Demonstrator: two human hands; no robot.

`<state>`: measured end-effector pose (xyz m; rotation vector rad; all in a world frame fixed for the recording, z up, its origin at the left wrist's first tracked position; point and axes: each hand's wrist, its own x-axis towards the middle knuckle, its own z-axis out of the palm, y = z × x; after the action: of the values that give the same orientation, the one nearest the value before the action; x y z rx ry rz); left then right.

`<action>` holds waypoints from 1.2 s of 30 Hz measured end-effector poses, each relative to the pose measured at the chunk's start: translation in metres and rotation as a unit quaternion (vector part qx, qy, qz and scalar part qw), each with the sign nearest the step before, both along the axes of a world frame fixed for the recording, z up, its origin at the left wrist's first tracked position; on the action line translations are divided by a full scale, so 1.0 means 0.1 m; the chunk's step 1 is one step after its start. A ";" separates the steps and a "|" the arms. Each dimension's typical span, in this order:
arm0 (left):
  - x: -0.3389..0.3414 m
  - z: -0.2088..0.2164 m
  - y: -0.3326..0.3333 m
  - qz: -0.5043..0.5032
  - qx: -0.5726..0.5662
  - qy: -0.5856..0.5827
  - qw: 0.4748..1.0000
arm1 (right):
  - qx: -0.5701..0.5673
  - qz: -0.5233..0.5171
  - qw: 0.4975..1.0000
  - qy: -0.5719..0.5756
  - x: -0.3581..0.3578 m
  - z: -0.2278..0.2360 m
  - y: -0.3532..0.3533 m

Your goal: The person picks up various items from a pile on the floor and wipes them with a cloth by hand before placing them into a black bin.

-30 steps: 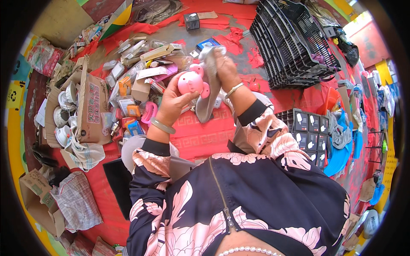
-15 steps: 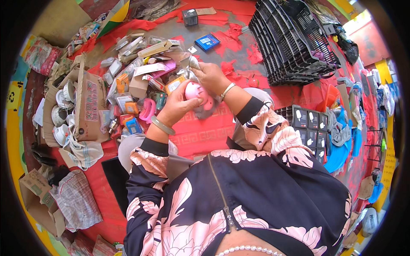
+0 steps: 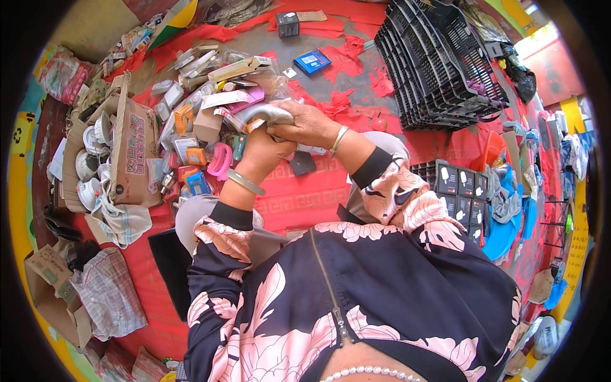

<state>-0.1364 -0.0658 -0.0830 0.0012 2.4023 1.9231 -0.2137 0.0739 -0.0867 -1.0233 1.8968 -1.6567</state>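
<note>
My two hands meet in front of me over the red floor covering. My right hand is closed on a grey cloth, which bulges out over its knuckles. Just below it my left hand is closed too, its fingers pressed against the right hand. What lies between the hands is mostly hidden. A small dark square piece lies on the red covering beside them. To the left of my hands sit a pink curved plastic thing and a dark green small box.
A pile of small packaged goods spreads left of my hands. A cardboard box of white bowls stands farther left. Stacked black crates rise at the far right, with small black boxes nearer. A blue flat package lies ahead.
The pink rounded thing in my left hand is out of sight. Both hands have come together, and the grey cloth has moved left with my right hand. The dark square has come into view.
</note>
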 end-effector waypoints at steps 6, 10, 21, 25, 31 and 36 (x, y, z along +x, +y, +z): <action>0.06 -0.02 -0.04 -0.001 -0.034 0.000 0.999 | 0.118 -0.107 0.987 0.008 0.14 0.17 -0.07; 0.06 0.03 0.06 -0.069 -0.127 0.087 0.986 | 0.063 -0.183 0.978 -0.081 -0.15 -0.34 -0.03; -0.02 0.04 -0.17 -0.052 0.057 0.038 0.996 | -0.084 -0.075 0.941 -0.320 -0.13 0.19 0.24; 0.01 -0.02 -0.16 -0.103 0.002 0.013 0.995 | 0.078 0.050 0.977 -0.190 -0.03 0.20 0.22; 0.09 -0.02 -0.14 -0.112 0.271 -0.107 0.950 | 0.064 0.045 0.955 -0.286 -0.13 0.10 0.20; 0.04 0.21 -0.16 -0.035 0.421 -0.086 0.902 | -0.101 -0.137 0.948 -0.269 -0.20 0.08 0.25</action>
<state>-0.1327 -0.0813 -0.0623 -0.0361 1.2821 2.6066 -0.2337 0.0994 -0.0791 -0.3153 1.5681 -2.0593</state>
